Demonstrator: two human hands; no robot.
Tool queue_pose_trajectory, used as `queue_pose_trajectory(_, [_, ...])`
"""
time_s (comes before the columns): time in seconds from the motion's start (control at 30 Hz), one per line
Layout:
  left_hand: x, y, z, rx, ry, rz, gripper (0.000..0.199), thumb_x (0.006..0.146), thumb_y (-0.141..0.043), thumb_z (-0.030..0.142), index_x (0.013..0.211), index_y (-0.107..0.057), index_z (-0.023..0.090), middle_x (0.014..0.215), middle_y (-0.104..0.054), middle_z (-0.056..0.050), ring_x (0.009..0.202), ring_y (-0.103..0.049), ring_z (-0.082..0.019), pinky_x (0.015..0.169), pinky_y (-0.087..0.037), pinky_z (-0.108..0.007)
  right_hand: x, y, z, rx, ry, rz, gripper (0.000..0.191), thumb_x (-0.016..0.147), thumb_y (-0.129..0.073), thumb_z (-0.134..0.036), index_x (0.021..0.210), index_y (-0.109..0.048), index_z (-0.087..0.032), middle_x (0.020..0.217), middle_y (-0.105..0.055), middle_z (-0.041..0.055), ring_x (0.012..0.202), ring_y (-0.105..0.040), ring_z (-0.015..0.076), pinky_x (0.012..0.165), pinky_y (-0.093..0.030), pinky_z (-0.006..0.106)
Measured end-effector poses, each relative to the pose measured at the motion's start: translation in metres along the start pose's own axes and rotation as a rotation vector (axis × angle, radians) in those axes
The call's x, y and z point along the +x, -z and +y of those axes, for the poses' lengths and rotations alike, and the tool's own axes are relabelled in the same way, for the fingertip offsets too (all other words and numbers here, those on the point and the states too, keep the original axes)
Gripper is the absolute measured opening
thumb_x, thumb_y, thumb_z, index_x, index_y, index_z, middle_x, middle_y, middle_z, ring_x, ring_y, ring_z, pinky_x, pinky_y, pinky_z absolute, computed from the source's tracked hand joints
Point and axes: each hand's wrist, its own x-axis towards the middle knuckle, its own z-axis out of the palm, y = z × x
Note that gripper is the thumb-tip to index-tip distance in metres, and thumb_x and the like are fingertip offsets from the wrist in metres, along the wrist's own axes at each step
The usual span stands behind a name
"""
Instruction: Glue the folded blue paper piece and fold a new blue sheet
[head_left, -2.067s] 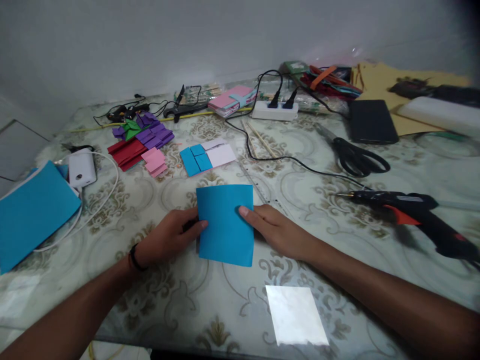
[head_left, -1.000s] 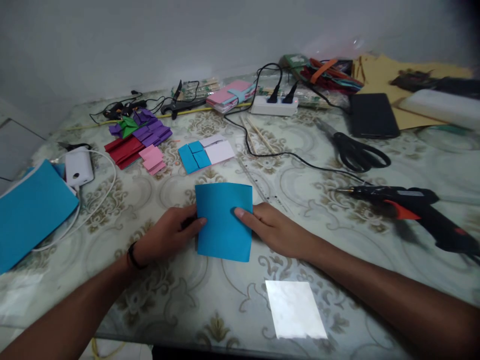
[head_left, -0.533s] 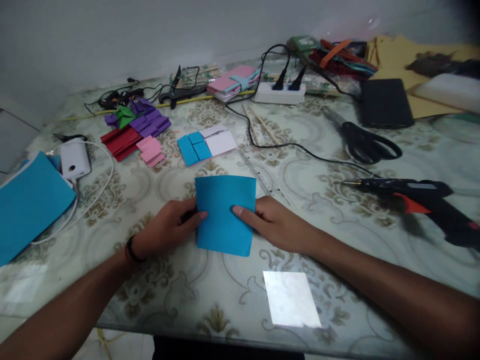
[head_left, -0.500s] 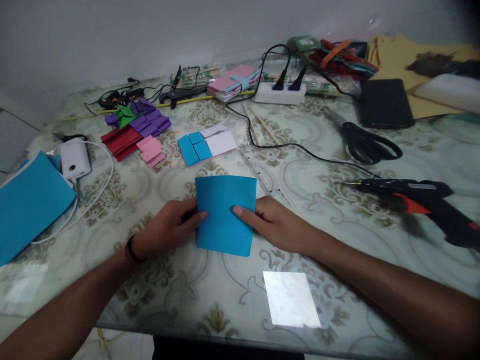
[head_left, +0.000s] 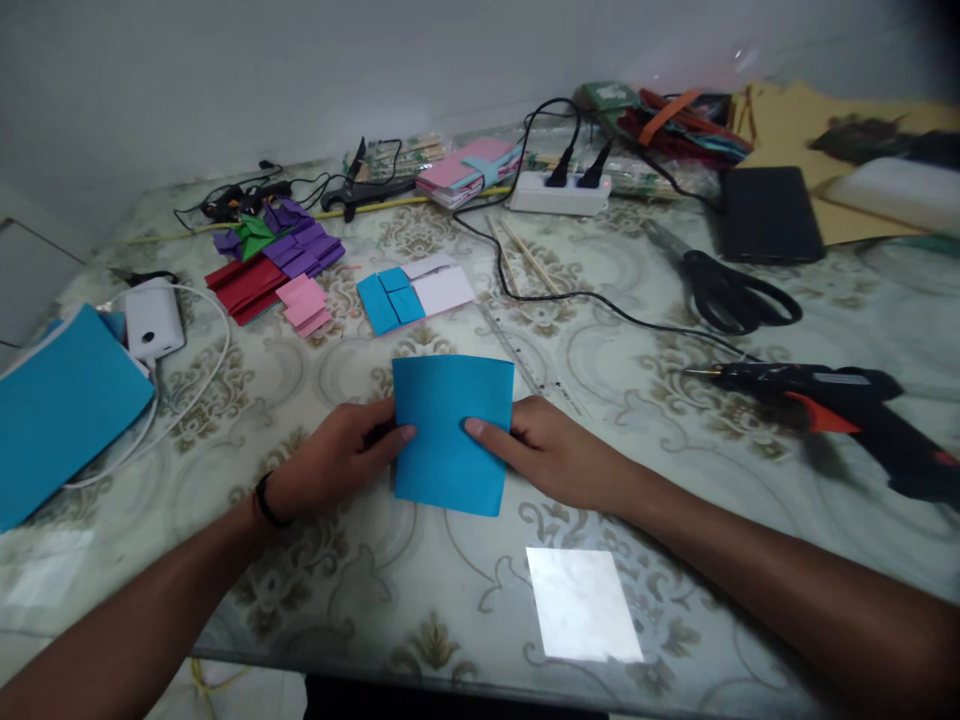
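While a stack of large blue sheets (head_left: 67,420) lies at nine o'clock, counted from the middle of the view, a white plastic device (head_left: 155,318) with a white cable (head_left: 229,345) sits beside it, toward ten. Folded red paper (head_left: 244,292), folded purple paper (head_left: 311,248) and a small pleated pink paper (head_left: 305,305) cluster between ten and eleven on the floral-patterned tabletop (head_left: 322,590). Nearer the centre, the left hand (head_left: 341,455), a black band (head_left: 268,500) at its wrist, grips the left edge of a blue paper sheet (head_left: 442,460), thumb on the near face. Just beyond, near twelve, lies a blue-and-white folded piece (head_left: 412,295). The blue paper sheet itself is held at the centre, nearly upright, its sides slightly curved. Behind it a clear ruler (head_left: 532,370) points toward eleven. The right hand (head_left: 559,455) grasps the right edge, thumb laid across the face. A white power strip (head_left: 561,195) with two black plugs is at one o'clock, black-handled scissors (head_left: 709,280) at two, and a black glue gun (head_left: 817,382) with an orange trigger at three.
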Motion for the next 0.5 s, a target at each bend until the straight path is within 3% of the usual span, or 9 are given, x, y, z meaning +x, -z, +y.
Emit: queue_pose_trajectory(0.5, [0.0006,-0.0004,-0.0015,-0.031,-0.016,0.019,0.036,0.104,-0.049,0.046,0.088,-0.061,0.016,0.07,-0.055,0.002,0.062,-0.047,-0.013,0.057,-0.036,-0.028,0.0003,-0.0001,0.0018,-0.006,-0.01,-0.005,0.06,0.102,-0.047,-0.061,0.06,-0.04,-0.02,0.055,-0.04,-0.0056,0.049,-0.036,0.0082,0.049,-0.033,0.023])
